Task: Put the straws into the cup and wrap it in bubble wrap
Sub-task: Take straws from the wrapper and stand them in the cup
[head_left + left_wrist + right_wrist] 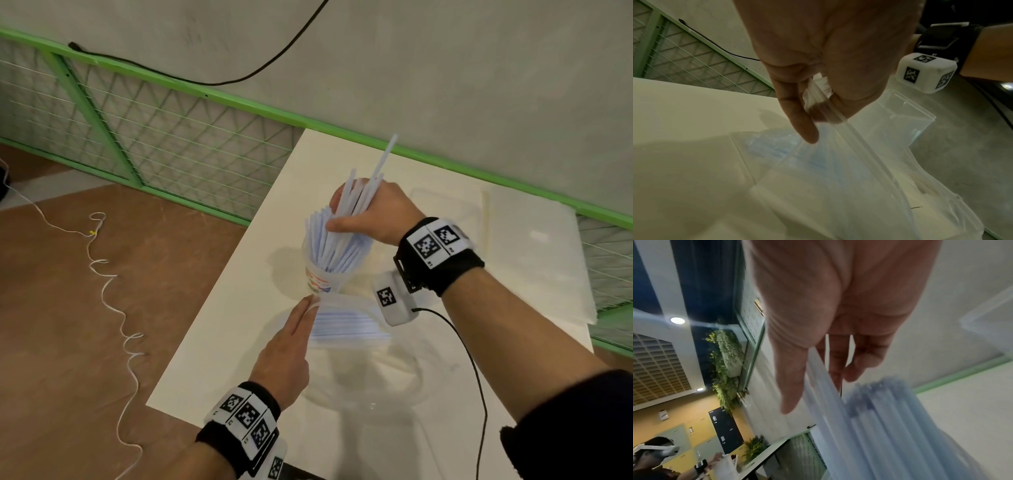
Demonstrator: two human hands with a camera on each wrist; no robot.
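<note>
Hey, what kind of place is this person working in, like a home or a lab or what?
Probably an indoor recording or work hall, not a home. A white table stands against a green mesh fence, a loose cable trails over the floor, and the right wrist view shows another headset wearer at a second table.

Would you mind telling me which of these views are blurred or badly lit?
Head view: evenly lit, slight motion blur on the straws at the right hand. Left wrist view: dim and greenish, left hand soft, bag hazy. Right wrist view: straws smeared by motion, background sharper.
</note>
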